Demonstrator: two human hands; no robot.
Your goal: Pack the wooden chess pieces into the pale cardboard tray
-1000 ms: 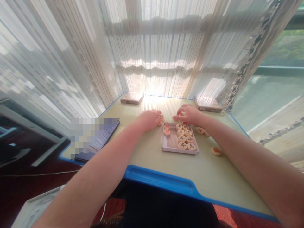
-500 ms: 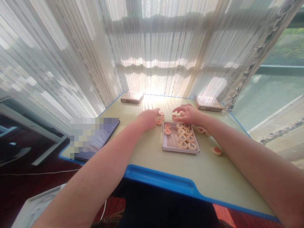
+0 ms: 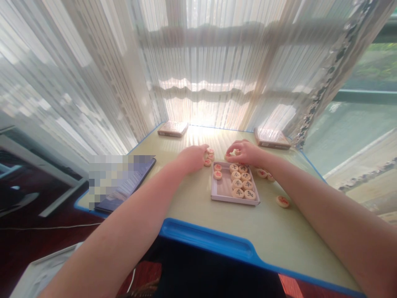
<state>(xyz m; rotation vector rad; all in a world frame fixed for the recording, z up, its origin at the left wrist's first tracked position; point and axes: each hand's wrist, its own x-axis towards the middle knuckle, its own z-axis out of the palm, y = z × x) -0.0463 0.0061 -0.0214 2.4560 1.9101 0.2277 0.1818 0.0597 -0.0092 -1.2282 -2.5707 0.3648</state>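
Note:
A shallow white box (image 3: pixel 223 199) holds round wooden Chinese chess pieces: several black-marked ones (image 3: pixel 237 183) fill its right side, and two red-marked ones (image 3: pixel 218 174) sit at its upper left. Beyond the box, my right hand (image 3: pixel 245 153) pinches a red-marked Chinese chess piece (image 3: pixel 227 157) between thumb and fingers; another piece (image 3: pixel 237 152) lies beneath its curved fingers. My left hand (image 3: pixel 194 158) rests left of the box, fingers apart and partly hidden, its fingertips beside a small group of red-marked pieces (image 3: pixel 211 157). It holds nothing that I can see.
More red pieces (image 3: pixel 261 173) lie under my right forearm, and one (image 3: pixel 282 201) lies nearer the front. Two flat boxes (image 3: pixel 173 128) (image 3: pixel 272 138) occupy the table's far corners. A dark tablet-like object (image 3: pixel 124 190) is at left. The table's front has a blue trough (image 3: pixel 207 238).
My right hand's fingers have come down and closed on a red-marked piece beyond the box. My left hand stays almost in place beside its group of pieces. The view has tilted slightly.

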